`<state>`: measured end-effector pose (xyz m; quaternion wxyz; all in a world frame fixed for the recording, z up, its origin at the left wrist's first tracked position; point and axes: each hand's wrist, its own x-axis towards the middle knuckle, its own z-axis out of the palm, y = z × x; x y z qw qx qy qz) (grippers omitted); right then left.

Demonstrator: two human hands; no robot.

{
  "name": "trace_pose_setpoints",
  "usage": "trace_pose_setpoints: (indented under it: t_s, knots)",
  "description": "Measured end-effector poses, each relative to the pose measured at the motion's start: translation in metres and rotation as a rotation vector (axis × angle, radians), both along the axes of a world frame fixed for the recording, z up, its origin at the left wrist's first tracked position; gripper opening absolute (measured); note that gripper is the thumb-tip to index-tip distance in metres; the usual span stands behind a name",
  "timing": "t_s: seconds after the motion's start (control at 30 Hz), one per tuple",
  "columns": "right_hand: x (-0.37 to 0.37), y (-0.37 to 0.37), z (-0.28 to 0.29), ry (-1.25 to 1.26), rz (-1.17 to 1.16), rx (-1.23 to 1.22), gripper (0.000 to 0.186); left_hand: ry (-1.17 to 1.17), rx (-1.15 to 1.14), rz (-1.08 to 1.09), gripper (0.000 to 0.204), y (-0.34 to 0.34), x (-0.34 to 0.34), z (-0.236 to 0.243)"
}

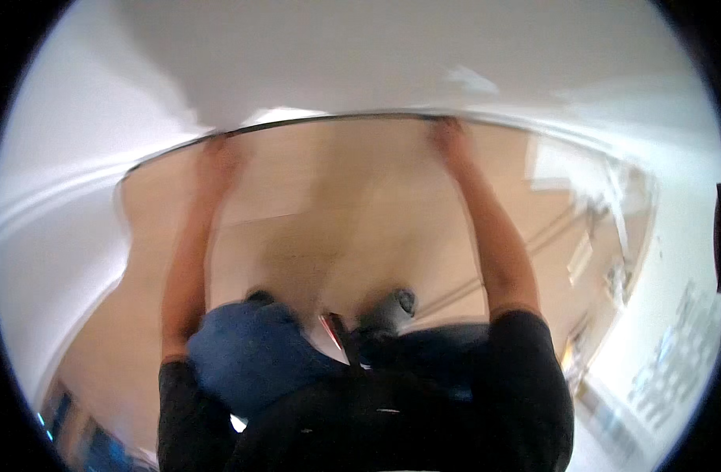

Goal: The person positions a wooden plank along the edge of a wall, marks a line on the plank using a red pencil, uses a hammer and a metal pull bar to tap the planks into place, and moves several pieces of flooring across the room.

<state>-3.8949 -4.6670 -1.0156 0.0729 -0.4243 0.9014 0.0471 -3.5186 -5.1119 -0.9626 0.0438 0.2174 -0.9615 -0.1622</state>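
Note:
Both my arms stretch forward to the bottom of a white wall [313, 55], where a thin dark strip or gap [345, 116] runs along the floor's edge. My left hand [221, 160] is at the strip on the left, smeared by motion. Farther right, my right hand [452, 140] touches or nearly touches the same dark line. The fingers of both hands are too blurred to show whether they grip anything. Below them lies a light wood-look floor [321, 212]. Between my legs is a narrow dark object with a reddish edge [338, 334], its kind unclear.
My knees, in blue jeans [258, 354], and a grey shoe [396, 307] are close under me. At the right lie a white sheet-like piece [557, 167] and blurred items along another wall [671, 259]. A white wall corner juts in at the left [85, 244].

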Motion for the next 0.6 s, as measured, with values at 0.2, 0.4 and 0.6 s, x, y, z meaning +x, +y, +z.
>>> trace_pose_setpoints:
  t_s: [0.2, 0.4, 0.6]
  knots:
    - [0.043, -0.044, 0.058, -0.178, -0.056, -0.067, 0.049, -0.467, 0.042, 0.014, 0.061, -0.014, 0.005, 0.031]
    - [0.044, -0.063, 0.072, -0.128, -0.059, 0.098, 0.065, -0.432, 0.034, -0.017, 0.068, -0.001, 0.024, 0.044]
    - [0.079, -0.100, 0.077, -0.065, 0.199, 0.159, 0.076, -0.437, 0.040, -0.021, 0.070, 0.007, 0.008, 0.053]
